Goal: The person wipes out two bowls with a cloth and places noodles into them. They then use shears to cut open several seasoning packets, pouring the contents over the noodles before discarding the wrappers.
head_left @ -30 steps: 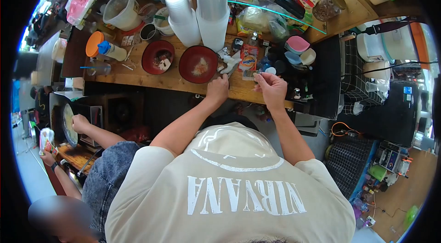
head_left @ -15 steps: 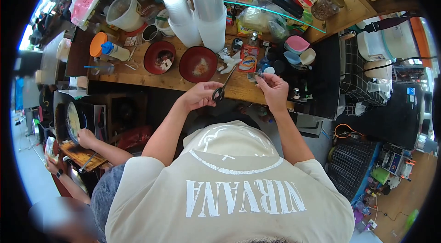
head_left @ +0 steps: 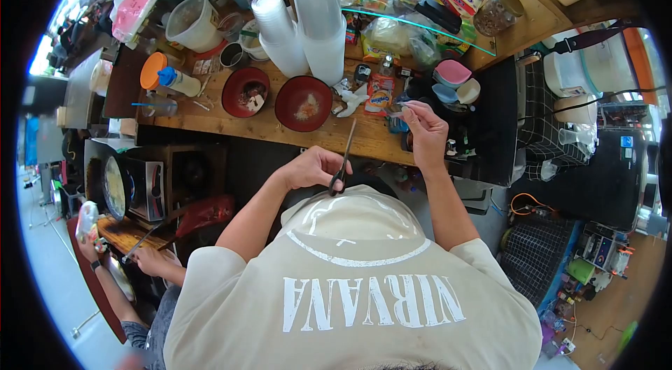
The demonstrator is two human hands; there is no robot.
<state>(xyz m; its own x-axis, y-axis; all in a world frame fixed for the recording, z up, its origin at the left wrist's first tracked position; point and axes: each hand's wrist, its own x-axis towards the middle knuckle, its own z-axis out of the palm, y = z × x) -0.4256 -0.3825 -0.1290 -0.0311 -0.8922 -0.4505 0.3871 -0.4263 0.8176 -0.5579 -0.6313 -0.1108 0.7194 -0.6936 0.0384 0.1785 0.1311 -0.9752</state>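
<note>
My left hand (head_left: 315,168) is closed round the handles of black scissors (head_left: 341,175), whose blades point up toward the table. My right hand (head_left: 425,128) pinches a small clear packet (head_left: 397,114) above the table's front edge, near the orange Ovaltine packet (head_left: 379,93). Left of these, a red bowl (head_left: 283,100) with a dark rim holds some pale and orange powder. Beside it a second red bowl (head_left: 231,90) contains dark bits and white pieces. Crumpled white tissue (head_left: 350,101) lies between the first bowl and the Ovaltine packet.
Tall stacks of clear plastic cups (head_left: 318,27) stand behind the bowls. A bottle with a blue cap (head_left: 183,81) is at the left. Pink and blue cups (head_left: 451,72) sit at the right. At the lower left, another person's hand (head_left: 150,261) holds a utensil near a pan (head_left: 115,184).
My left hand and the scissors have moved down toward my body. My right hand has shifted slightly right with the packet. The other person's hand has moved down, away from the pan.
</note>
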